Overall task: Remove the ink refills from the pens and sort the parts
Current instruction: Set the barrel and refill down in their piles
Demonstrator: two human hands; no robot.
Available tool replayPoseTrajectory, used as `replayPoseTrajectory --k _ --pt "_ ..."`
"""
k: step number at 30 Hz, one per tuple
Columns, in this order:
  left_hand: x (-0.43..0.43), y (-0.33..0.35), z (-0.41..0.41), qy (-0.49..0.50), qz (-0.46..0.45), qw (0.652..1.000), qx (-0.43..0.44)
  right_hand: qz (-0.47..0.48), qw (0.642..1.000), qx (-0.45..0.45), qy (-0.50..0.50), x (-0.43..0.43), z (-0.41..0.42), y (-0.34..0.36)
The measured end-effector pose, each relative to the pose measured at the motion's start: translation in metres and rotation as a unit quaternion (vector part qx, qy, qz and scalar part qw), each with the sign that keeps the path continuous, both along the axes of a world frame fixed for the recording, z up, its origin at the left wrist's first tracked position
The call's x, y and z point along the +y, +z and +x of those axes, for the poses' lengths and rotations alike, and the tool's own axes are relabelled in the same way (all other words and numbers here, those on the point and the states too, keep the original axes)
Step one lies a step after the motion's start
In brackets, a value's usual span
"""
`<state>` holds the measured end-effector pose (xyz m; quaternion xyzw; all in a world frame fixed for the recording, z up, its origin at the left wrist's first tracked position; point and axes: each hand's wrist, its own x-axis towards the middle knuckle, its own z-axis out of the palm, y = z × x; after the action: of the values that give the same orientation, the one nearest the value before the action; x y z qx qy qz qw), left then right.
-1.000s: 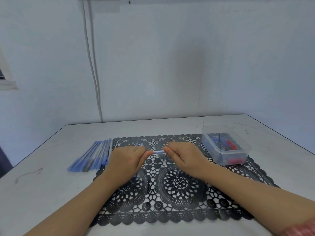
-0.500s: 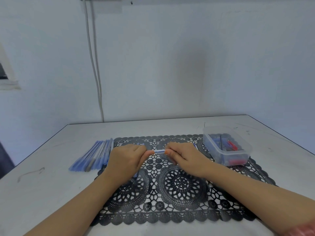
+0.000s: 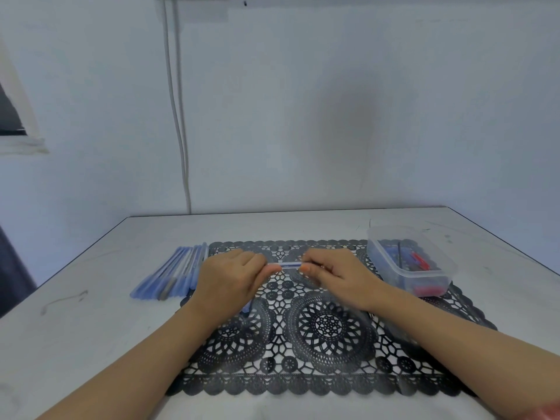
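Note:
A clear blue pen [image 3: 290,264] is held level above the black lace mat [image 3: 318,331]. My left hand [image 3: 231,278] grips its left end and my right hand [image 3: 335,275] grips its right end; only the short middle of the barrel shows between my fingers. A small blue piece [image 3: 246,307] peeks out under my left palm. A row of blue pens [image 3: 172,275] lies on the table left of the mat. A clear plastic box [image 3: 409,262] with red and blue parts stands at the mat's right side.
The grey table [image 3: 75,328] ends at a pale wall behind. A white cable [image 3: 178,116] runs down that wall to the table's far edge. The table's right edge runs diagonally past the box.
Both hands stay on the pen in almost the same place; the gap between them looks slightly wider. The view has shifted a little.

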<state>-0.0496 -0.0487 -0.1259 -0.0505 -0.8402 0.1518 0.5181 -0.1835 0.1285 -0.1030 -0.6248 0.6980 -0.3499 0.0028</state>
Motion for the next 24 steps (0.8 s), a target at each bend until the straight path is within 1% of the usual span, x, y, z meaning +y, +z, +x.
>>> replayPoseTrajectory --k 1,3,5,6,8,9,10,11,12,13,14,15,17,19,21,24 --pt "0.001 0.001 0.001 -0.002 -0.003 1.0 0.002 0.013 0.999 -0.045 0.002 0.001 0.001 0.003" --pt "0.0 0.003 0.003 -0.003 -0.016 1.0 0.01 0.045 0.983 -0.175 0.021 0.003 0.007 0.01" --pt "-0.003 0.005 0.005 -0.014 -0.024 0.999 0.018 0.062 0.948 -0.308 0.039 0.004 0.014 0.015" --pt "-0.004 0.006 0.007 -0.019 -0.026 0.999 0.021 0.066 0.932 -0.354 0.041 0.003 0.018 0.016" --pt "-0.008 0.008 0.008 -0.019 -0.039 0.999 0.026 0.062 0.911 -0.406 0.033 0.001 0.025 0.015" --pt "-0.01 0.009 0.007 -0.018 -0.046 0.998 0.024 0.057 0.906 -0.42 0.018 0.0 0.028 0.011" --pt "-0.013 0.009 0.008 -0.017 -0.051 0.998 0.017 0.053 0.908 -0.415 -0.003 -0.003 0.031 0.006" --pt "-0.015 0.009 0.008 -0.013 -0.051 0.999 0.007 0.047 0.922 -0.382 -0.027 -0.006 0.033 -0.001" --pt "-0.016 0.009 0.007 -0.006 -0.042 0.999 -0.002 0.046 0.945 -0.32 -0.052 -0.008 0.034 -0.008" --pt "-0.019 0.01 0.008 0.007 -0.02 1.0 -0.006 0.061 0.967 -0.239 -0.068 -0.008 0.036 -0.014" --pt "-0.021 0.01 0.007 0.023 0.015 1.0 -0.005 0.09 0.981 -0.154 -0.073 -0.008 0.037 -0.019" --pt "-0.025 0.012 0.009 0.042 0.055 0.998 0.0 0.121 0.988 -0.077 -0.064 -0.008 0.039 -0.023" --pt "-0.032 0.015 0.01 0.086 0.127 0.988 0.014 0.173 0.984 0.014 -0.038 -0.007 0.041 -0.027" --pt "-0.038 0.02 0.013 0.147 0.214 0.966 -0.002 0.218 0.972 0.085 -0.028 -0.008 0.043 -0.031" --pt "-0.045 0.025 0.017 0.207 0.314 0.925 -0.054 0.245 0.959 0.138 -0.03 -0.01 0.043 -0.033" --pt "-0.064 0.026 0.023 0.275 0.396 0.869 -0.114 0.266 0.951 0.156 -0.034 -0.012 0.043 -0.032"
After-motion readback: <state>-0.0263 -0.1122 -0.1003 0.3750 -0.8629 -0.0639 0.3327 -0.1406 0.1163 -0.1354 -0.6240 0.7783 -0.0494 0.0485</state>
